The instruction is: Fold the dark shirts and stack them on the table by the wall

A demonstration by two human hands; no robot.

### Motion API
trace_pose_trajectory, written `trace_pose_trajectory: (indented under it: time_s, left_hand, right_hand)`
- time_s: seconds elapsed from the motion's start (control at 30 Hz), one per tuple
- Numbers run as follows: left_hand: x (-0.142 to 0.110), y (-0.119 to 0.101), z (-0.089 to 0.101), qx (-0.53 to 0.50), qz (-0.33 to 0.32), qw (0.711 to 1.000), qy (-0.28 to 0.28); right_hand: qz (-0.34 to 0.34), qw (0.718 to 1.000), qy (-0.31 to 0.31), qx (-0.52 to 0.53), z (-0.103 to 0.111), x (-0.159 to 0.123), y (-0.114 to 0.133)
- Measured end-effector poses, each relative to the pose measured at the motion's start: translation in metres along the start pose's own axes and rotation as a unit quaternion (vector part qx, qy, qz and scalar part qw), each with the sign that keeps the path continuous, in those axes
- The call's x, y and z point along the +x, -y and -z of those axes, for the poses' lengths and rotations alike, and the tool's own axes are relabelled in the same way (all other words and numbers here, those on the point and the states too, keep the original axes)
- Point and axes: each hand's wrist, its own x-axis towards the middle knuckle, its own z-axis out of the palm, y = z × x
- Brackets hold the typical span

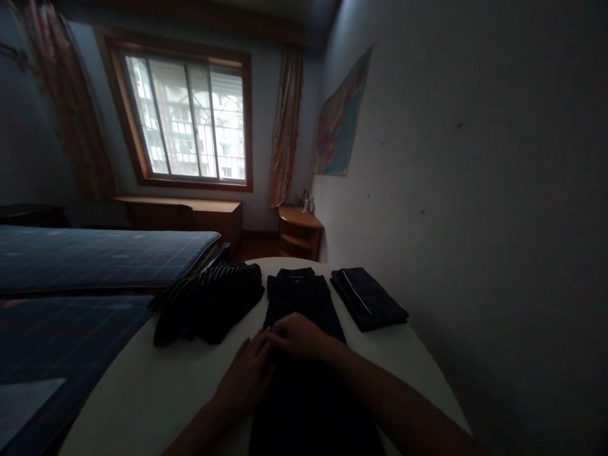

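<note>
A dark collared shirt [304, 405] lies lengthwise on the round pale table [180, 386], its collar at the far end and its sides folded in to a narrow strip. My left hand [247, 370] rests on the shirt's left edge with its fingers stretched out. Reaching across the cloth, my right hand [301, 335] has its fingers curled at that same edge, closed on the shirt. The fingertips of both hands meet there, and dim light hides exactly how much fabric is gripped.
A crumpled black garment with stripes [213, 301] lies at the table's left. On the right sits a folded dark garment with a white line [370, 301]. A bed with a plaid mattress [95, 256] adjoins the left side; a white wall [475, 253] rises on the right.
</note>
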Motion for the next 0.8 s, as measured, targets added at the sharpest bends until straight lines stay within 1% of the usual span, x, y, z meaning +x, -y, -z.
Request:
trace_pose_trajectory:
  time_s: [0.03, 0.13, 0.23, 0.37, 0.47, 0.57, 0.67, 0.8]
  left_hand:
    - [0.0, -0.002, 0.001, -0.001, 0.007, 1.0, -0.004]
    - [0.0, -0.005, 0.003, -0.01, 0.019, 1.0, -0.005]
    - [0.0, -0.008, 0.005, -0.018, 0.023, 1.0, -0.006]
    - [0.001, -0.011, 0.009, -0.031, 0.031, 0.999, -0.009]
    - [0.001, -0.013, 0.012, -0.056, 0.044, 0.997, -0.015]
    - [0.003, -0.013, 0.012, -0.099, 0.064, 0.992, -0.038]
    - [0.004, -0.013, 0.009, -0.13, 0.078, 0.987, -0.055]
    - [0.004, -0.014, 0.007, -0.14, 0.095, 0.984, -0.055]
  right_hand:
    - [-0.033, 0.998, -0.048, -0.021, 0.005, 0.015, -0.01]
    - [-0.107, 0.986, -0.111, -0.063, 0.017, 0.055, -0.039]
    - [-0.153, 0.977, -0.123, -0.085, 0.021, 0.088, -0.065]
    - [-0.179, 0.972, -0.113, -0.099, 0.011, 0.124, -0.089]
    - [-0.204, 0.968, -0.101, -0.107, -0.001, 0.142, -0.099]
    - [-0.229, 0.962, -0.099, -0.109, -0.009, 0.157, -0.106]
    - [-0.26, 0.955, -0.109, -0.098, -0.009, 0.168, -0.111]
    - [-0.287, 0.944, -0.142, -0.075, -0.003, 0.177, -0.117]
